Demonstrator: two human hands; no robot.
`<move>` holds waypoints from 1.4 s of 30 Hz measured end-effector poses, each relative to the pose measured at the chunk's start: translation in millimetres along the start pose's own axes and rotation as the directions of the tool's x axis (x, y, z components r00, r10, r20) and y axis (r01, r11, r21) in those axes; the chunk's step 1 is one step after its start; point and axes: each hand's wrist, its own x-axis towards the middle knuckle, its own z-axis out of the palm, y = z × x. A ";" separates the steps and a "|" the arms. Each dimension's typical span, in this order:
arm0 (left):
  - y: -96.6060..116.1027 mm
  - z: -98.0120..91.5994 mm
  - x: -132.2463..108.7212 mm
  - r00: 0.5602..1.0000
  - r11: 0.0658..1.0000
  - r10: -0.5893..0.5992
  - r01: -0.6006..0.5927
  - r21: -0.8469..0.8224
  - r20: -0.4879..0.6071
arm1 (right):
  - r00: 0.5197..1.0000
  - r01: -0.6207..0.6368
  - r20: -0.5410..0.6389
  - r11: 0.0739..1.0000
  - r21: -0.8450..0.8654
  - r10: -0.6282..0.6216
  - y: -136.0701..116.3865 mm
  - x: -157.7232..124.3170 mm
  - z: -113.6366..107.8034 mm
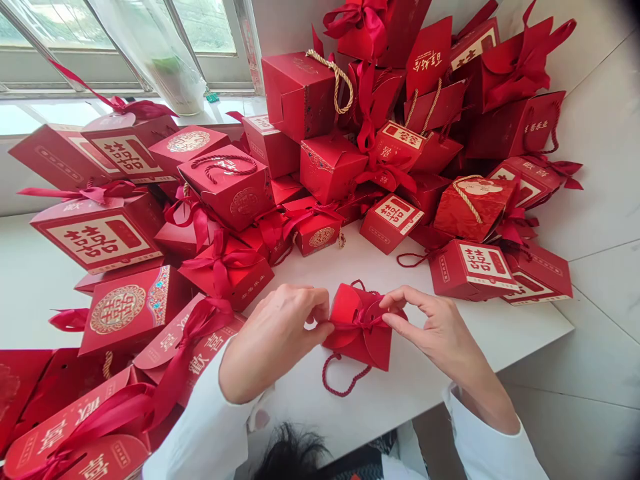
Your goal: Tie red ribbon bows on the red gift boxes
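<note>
A small red gift box (376,347) sits on the white table in front of me, with cord handles (345,387) lying out at its near and far sides. Across its folded top runs a dark red ribbon (363,321), knotted or looped at the middle. My left hand (290,320) pinches the ribbon's left part between thumb and bent fingers. At the other side, my right hand (427,320) pinches the ribbon's right part between thumb and forefinger. The exact shape of the knot is too small to make out.
Red gift boxes with ribbons and cords are heaped at the left (105,233), at the back (333,167) and at the right (473,267). The white table (310,360) ends in a slanting edge at right. A plastic-wrapped cup (185,87) stands on the windowsill.
</note>
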 end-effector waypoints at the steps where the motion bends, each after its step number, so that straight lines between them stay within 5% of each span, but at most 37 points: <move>1: -0.9 0.3 0.4 1.000 0.999 0.021 -0.020 -0.032 0.014 | 1.000 0.002 -0.001 1.000 -0.002 -0.002 0.0 -0.2 0.0; 4: -0.9 4.0 0.2 0.996 0.990 0.085 -0.081 -0.115 0.027 | 1.000 0.012 -0.006 1.000 -0.016 -0.012 -0.2 -0.8 0.0; 13: 19.0 27.6 5.0 1.000 0.998 0.025 -0.024 0.055 -0.015 | 0.999 0.000 -0.032 0.997 -0.074 -0.002 -0.5 -1.5 -0.4; 30: 13.7 17.7 5.3 0.997 0.996 0.041 -0.035 -0.081 0.071 | 0.996 -0.084 -0.038 0.994 -0.072 0.081 6.4 -3.3 -10.8; 42: 13.1 10.1 2.9 0.964 0.962 0.122 -0.172 -0.211 -0.235 | 0.996 -0.061 0.054 0.996 -0.062 0.065 5.2 1.4 -4.7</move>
